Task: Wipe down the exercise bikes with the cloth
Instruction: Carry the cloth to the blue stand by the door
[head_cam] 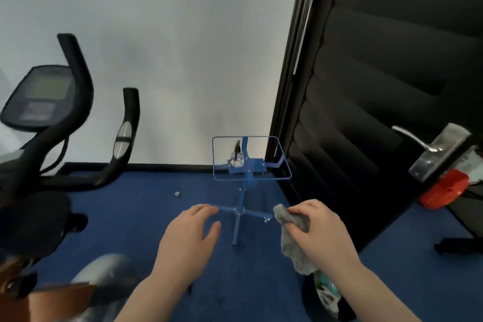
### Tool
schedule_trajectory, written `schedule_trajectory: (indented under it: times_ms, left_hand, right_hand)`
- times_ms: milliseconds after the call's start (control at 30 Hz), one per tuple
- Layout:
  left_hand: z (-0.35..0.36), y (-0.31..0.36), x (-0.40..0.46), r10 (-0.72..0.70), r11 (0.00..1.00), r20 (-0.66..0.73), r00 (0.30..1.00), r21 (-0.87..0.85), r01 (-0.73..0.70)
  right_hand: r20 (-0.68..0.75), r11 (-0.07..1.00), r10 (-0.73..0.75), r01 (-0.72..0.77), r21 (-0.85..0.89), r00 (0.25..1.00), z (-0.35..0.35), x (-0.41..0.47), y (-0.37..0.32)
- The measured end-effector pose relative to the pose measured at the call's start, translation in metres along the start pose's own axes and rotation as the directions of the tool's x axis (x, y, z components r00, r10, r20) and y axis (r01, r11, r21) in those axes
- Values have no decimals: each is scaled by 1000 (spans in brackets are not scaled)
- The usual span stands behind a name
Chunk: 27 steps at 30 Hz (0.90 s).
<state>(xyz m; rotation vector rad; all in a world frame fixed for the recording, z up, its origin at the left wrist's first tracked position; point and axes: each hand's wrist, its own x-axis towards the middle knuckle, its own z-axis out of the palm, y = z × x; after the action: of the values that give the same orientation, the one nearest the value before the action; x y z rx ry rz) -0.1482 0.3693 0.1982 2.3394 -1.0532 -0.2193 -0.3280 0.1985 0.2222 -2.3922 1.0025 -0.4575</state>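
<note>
Exercise bike (52, 138) fills the left of frame: matte black curved handlebars, oval console with a dull grey screen, silver oval sensor pads on the right grip. All of it motion-blurred, screen unreadable. Black rounded saddle at lower left, cut off by the frame edge. Below it a brown and grey shape in the bottom-left corner, too blurred to identify.

Floor (130, 204) is flat blue carpet, short pile. Small silvery bit lying on it at centre-left, too small to tell what it is.

My left hand (189, 232) is at lower centre, palm down, fingers loosely spread, gripping nothing, not touching the bike.

Above it, centre frame: blue metal stand (241, 206) with a thin cross-shaped base and a clear rounded-rectangle top surface. A small clear bottle (237, 157) with a black nozzle sits on it.

My right hand (317, 232) is at lower centre-right, fingers pinched closed on the grey cloth (294, 240). Cloth is fuzzy, crumpled, hanging down under the hand, well apart from the bike. Its lower end overlaps a greenish patterned thing I can't make out.

Right of frame: black panelled door (392, 73) with a brushed-metal lever handle (423, 142). Red object behind the door edge, mostly hidden.
</note>
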Motion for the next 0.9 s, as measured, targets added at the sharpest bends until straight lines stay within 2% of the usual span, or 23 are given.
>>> schedule_trajectory:
  times_ms: [300,467,633,767,900]
  left_hand:
    - [22,3,134,41,999,89,995,-23,-39]
    - [54,1,208,-6,1000,94,996,-21,8]
    - [94,4,291,-130,991,127,983,8,130]
    - [129,4,359,-218,976,147,965,18,218]
    - [148,-7,389,-308,951,140,941,10,310]
  right_hand:
    - [45,994,96,-98,46,994,25,118,18]
    - [80,995,80,-85,56,994,45,201,51]
    - [160,986,146,-156,51,976,66,291,99]
    - [280,980,186,-197,9,942,93,362,139]
    - [331,979,200,-204,-23,922,128,411,161]
